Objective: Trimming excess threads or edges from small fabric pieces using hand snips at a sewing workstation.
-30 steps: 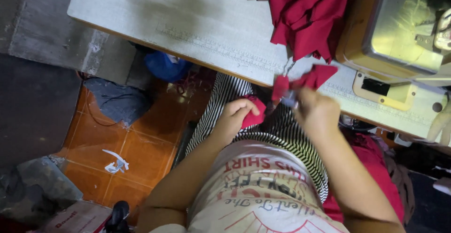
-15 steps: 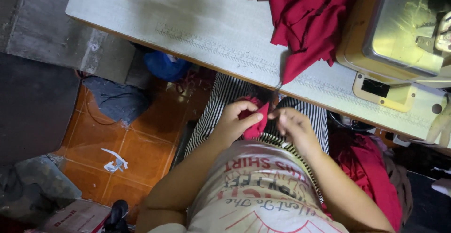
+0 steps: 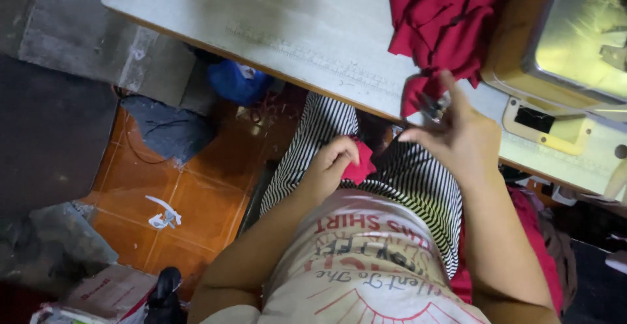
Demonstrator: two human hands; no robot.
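My right hand [image 3: 457,138] left my lap and rose to the table edge [image 3: 313,79], carrying small snips [image 3: 432,106]. My left hand [image 3: 333,167] kept the red scrap [image 3: 359,166], now alone.

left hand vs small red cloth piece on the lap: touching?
Touching. The head view shows the left hand with its fingers curled onto the small red cloth piece, no gap between them.

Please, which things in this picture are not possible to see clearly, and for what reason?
Head view:
- Small metal tool in the right hand: blurred, its kind unclear.
- Red cloth piece in the left hand: mostly covered by the fingers.
- Sewing machine: cut off by the right and top edges.
- Red fabric pile: top cut off by the edge.
- Under the table: dark, bundles unclear.
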